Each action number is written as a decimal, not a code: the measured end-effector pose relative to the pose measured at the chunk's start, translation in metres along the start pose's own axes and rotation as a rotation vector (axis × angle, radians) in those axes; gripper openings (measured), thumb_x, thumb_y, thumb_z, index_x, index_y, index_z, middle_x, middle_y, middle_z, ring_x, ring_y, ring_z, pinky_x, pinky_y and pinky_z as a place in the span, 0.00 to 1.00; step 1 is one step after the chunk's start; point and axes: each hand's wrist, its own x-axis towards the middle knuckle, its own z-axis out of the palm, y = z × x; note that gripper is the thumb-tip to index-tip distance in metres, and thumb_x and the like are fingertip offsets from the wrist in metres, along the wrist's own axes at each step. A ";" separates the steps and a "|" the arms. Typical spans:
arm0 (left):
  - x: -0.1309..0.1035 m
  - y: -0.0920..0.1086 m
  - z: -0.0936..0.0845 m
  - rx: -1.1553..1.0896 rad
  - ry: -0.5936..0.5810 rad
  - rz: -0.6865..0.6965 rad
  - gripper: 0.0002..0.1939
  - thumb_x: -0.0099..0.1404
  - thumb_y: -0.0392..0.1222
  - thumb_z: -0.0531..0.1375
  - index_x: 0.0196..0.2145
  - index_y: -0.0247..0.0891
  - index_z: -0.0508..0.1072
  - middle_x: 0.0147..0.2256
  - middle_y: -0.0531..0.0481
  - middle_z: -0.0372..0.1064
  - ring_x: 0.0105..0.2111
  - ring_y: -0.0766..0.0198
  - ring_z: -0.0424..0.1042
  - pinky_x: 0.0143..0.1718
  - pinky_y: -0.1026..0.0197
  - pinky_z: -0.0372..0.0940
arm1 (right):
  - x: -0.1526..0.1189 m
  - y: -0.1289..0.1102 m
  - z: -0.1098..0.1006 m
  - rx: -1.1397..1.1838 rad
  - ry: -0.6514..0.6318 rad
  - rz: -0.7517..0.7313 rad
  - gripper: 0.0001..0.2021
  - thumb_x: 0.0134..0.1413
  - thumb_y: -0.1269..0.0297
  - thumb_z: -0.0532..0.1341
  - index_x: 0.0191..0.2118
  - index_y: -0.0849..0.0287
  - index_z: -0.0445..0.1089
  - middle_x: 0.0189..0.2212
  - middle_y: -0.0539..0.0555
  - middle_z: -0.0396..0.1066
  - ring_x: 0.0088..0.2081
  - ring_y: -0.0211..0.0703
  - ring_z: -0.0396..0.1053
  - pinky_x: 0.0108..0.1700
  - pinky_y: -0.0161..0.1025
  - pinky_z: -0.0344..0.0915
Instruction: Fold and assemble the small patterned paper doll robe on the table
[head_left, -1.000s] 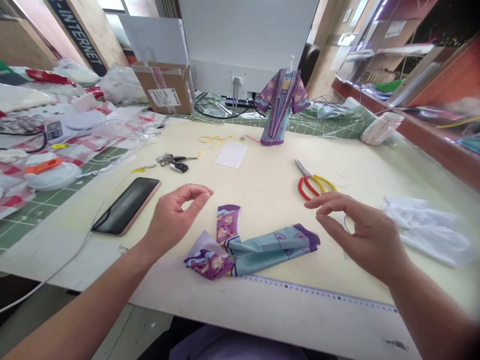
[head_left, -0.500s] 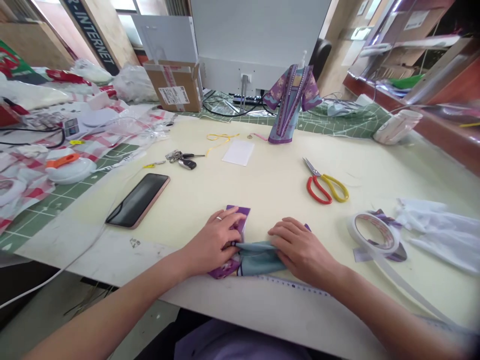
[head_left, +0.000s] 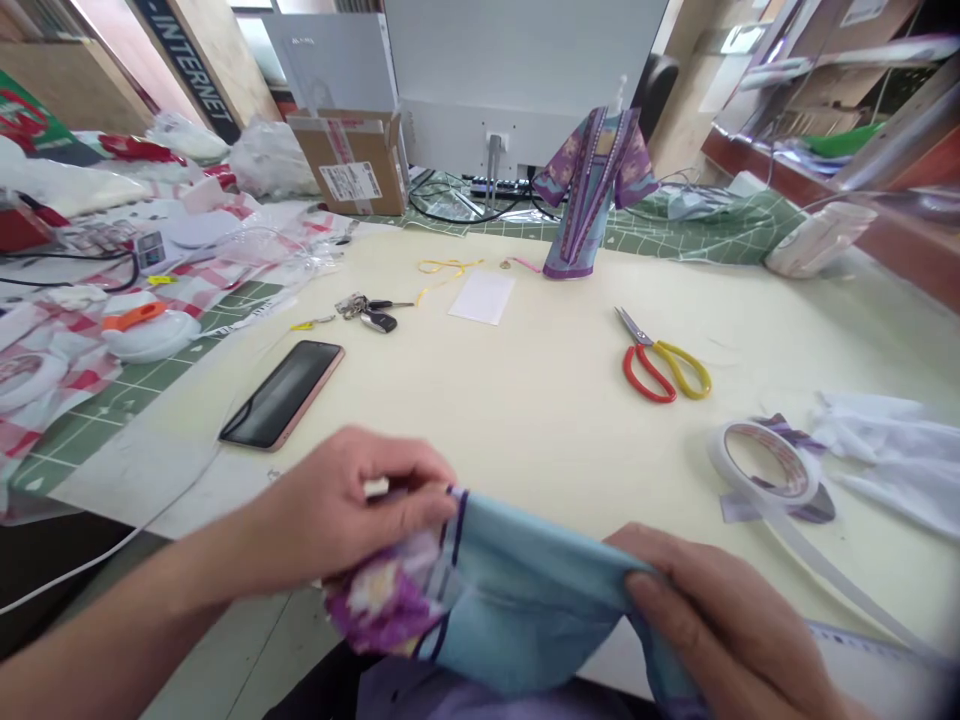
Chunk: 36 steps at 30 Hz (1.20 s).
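Head view: both hands are at the near edge of the table point(head_left: 540, 400), holding a small blue and purple printed fabric piece point(head_left: 510, 590) lifted off the surface, over the table's front edge. Left hand point(head_left: 352, 510) pinches the purple end between thumb and fingers; right hand point(head_left: 720, 620) grips the blue end, fingers curled over the cloth. On the table beyond: a dark phone point(head_left: 283, 394) to the left, keys point(head_left: 366, 312) further back, a white card point(head_left: 482, 297), red and yellow scissors point(head_left: 660, 360), a tape roll point(head_left: 765, 465) with its strip trailing toward the right edge, white cloth point(head_left: 892, 455) just beside it. A miniature robe point(head_left: 592, 190) stands upright at the far side, near a cardboard box point(head_left: 352, 160)
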 end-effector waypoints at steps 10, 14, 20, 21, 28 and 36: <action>0.067 -0.046 -0.002 0.165 0.050 -0.090 0.23 0.61 0.57 0.55 0.48 0.40 0.69 0.43 0.47 0.70 0.42 0.59 0.70 0.40 0.60 0.65 | -0.018 0.070 -0.022 -0.473 0.139 0.336 0.12 0.58 0.56 0.53 0.45 0.52 0.66 0.46 0.54 0.69 0.41 0.44 0.70 0.25 0.34 0.67; 0.067 -0.064 0.010 0.271 0.095 -0.028 0.24 0.61 0.54 0.56 0.52 0.41 0.66 0.51 0.44 0.64 0.46 0.56 0.66 0.47 0.55 0.62 | 0.031 0.067 -0.015 -0.521 0.069 0.218 0.11 0.60 0.60 0.52 0.42 0.54 0.68 0.43 0.54 0.70 0.45 0.44 0.68 0.45 0.41 0.67; 0.077 -0.073 0.027 0.303 0.074 -0.015 0.09 0.61 0.41 0.54 0.29 0.38 0.72 0.32 0.48 0.69 0.37 0.59 0.68 0.40 0.57 0.63 | 0.119 0.074 0.037 -0.429 -0.137 0.176 0.19 0.53 0.54 0.58 0.47 0.61 0.67 0.40 0.61 0.70 0.45 0.51 0.67 0.45 0.46 0.63; 0.075 -0.073 0.030 0.289 0.097 -0.027 0.09 0.62 0.42 0.53 0.31 0.38 0.71 0.33 0.48 0.69 0.36 0.60 0.68 0.38 0.58 0.63 | 0.126 0.076 0.043 -0.382 -0.155 0.172 0.16 0.52 0.56 0.60 0.43 0.61 0.68 0.38 0.59 0.70 0.42 0.49 0.67 0.43 0.44 0.63; 0.061 -0.072 0.043 0.327 0.118 -0.013 0.09 0.58 0.46 0.60 0.32 0.38 0.72 0.32 0.49 0.68 0.35 0.57 0.66 0.39 0.54 0.60 | 0.118 0.071 0.026 -0.090 -0.002 0.126 0.05 0.56 0.66 0.55 0.34 0.58 0.67 0.32 0.50 0.71 0.35 0.36 0.68 0.36 0.33 0.63; 0.056 -0.058 0.030 -0.253 0.253 -0.157 0.09 0.60 0.46 0.58 0.32 0.37 0.69 0.32 0.50 0.70 0.33 0.63 0.69 0.33 0.61 0.65 | 0.068 0.068 -0.031 0.323 0.629 0.218 0.04 0.50 0.63 0.61 0.32 0.55 0.66 0.27 0.49 0.68 0.30 0.38 0.67 0.34 0.38 0.66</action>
